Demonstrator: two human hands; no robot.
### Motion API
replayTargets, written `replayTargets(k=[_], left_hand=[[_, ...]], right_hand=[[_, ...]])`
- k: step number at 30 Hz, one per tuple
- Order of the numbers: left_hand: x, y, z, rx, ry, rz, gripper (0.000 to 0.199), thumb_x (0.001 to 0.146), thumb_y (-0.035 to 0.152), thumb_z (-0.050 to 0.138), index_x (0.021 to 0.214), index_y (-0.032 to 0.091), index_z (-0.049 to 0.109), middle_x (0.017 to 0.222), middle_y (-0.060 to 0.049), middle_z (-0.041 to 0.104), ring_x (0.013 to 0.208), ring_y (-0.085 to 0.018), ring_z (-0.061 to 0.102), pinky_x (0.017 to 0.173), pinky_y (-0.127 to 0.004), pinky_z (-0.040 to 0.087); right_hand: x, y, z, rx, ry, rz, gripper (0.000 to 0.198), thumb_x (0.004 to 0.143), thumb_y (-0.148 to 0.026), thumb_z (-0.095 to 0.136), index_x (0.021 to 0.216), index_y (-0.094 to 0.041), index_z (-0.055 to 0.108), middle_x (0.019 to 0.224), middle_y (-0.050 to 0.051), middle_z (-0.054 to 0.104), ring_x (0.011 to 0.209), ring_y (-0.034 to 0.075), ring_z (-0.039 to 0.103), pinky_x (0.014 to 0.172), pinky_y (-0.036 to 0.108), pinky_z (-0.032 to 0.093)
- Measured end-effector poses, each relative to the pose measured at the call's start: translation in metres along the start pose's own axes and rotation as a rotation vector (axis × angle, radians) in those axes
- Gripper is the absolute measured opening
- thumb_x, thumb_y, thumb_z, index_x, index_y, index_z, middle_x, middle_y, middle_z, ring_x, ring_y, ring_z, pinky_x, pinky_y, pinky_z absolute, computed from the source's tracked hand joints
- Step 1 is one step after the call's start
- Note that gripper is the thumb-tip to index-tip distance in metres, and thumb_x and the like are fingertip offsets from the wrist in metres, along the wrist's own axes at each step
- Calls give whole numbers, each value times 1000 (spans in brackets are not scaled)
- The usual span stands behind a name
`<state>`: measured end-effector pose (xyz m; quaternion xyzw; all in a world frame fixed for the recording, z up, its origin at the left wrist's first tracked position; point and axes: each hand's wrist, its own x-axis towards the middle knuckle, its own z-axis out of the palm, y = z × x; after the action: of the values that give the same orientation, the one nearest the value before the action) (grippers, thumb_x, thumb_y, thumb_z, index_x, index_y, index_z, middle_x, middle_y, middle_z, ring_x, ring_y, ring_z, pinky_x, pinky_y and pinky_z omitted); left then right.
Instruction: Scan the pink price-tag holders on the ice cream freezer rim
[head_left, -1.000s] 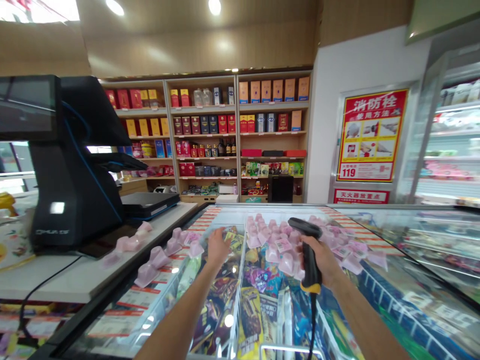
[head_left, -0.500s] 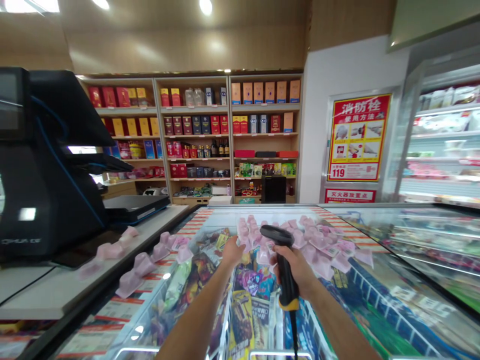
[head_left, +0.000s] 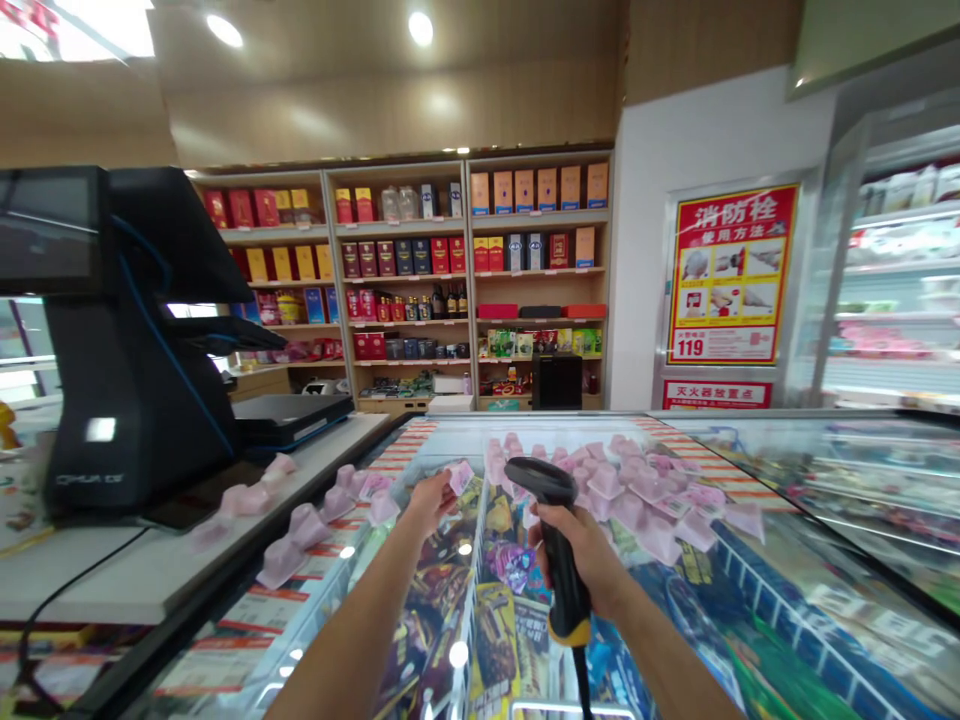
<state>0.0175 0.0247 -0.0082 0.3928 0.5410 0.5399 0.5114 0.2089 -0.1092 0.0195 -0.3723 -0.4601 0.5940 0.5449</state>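
My right hand (head_left: 574, 550) is wrapped round the grip of a black and yellow barcode scanner (head_left: 564, 575); its head points forward and left, and a cable hangs down. My left hand (head_left: 433, 500) holds a small pink cup-shaped pack (head_left: 460, 476) with a printed label, just above the freezer's glass top. Its fingertips are partly hidden behind the pack. A pile of similar pink packs (head_left: 645, 485) lies on the glass beyond the scanner. More pink packs (head_left: 304, 525) form a loose row along the left edge of the freezer.
Under the glass, wire baskets hold bagged frozen goods (head_left: 499, 640). To the left, a black point-of-sale terminal (head_left: 127, 370) and a flat black device (head_left: 292, 418) stand on a white counter (head_left: 82, 570), where several more pink packs lie. Shelves of boxed goods (head_left: 405, 255) line the back wall.
My left hand has moved left, away from the pile, and a pink pack now shows in its fingers. The scanner has shifted slightly left. The view has turned a little to the left.
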Motion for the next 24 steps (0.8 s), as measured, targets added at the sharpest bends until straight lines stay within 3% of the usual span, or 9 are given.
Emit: replayTargets(k=[5, 11, 18, 24], left_hand=[[-5, 7, -34, -219, 28, -96, 27, 80, 30, 44, 101, 15, 50, 97, -5, 55, 78, -12, 55, 66, -31, 48], [-4, 7, -49, -351, 78, -114, 27, 80, 29, 45, 102, 14, 50, 97, -5, 55, 78, -13, 55, 65, -31, 48], [-4, 8, -51, -307, 75, -97, 29, 80, 30, 45, 105, 15, 49, 102, -6, 54, 84, -15, 55, 71, -34, 47], [4, 0, -57, -95, 160, -2, 29, 80, 30, 45, 105, 15, 49, 104, -6, 53, 86, -15, 54, 73, -35, 46]], right_hand=[[-6, 8, 20, -38, -122, 9, 26, 67, -38, 50, 71, -12, 52, 47, -1, 53, 32, 8, 44, 32, 21, 35], [-10, 11, 32, -104, -159, 70, 23, 64, -36, 51, 64, -14, 47, 49, -2, 52, 32, 7, 44, 30, 20, 35], [-7, 15, 29, -94, -179, 69, 23, 65, -36, 50, 64, -13, 48, 50, -2, 52, 32, 7, 44, 30, 20, 35], [-2, 19, 22, -92, -156, 59, 25, 67, -37, 49, 66, -13, 50, 48, -1, 52, 32, 8, 43, 30, 21, 35]])
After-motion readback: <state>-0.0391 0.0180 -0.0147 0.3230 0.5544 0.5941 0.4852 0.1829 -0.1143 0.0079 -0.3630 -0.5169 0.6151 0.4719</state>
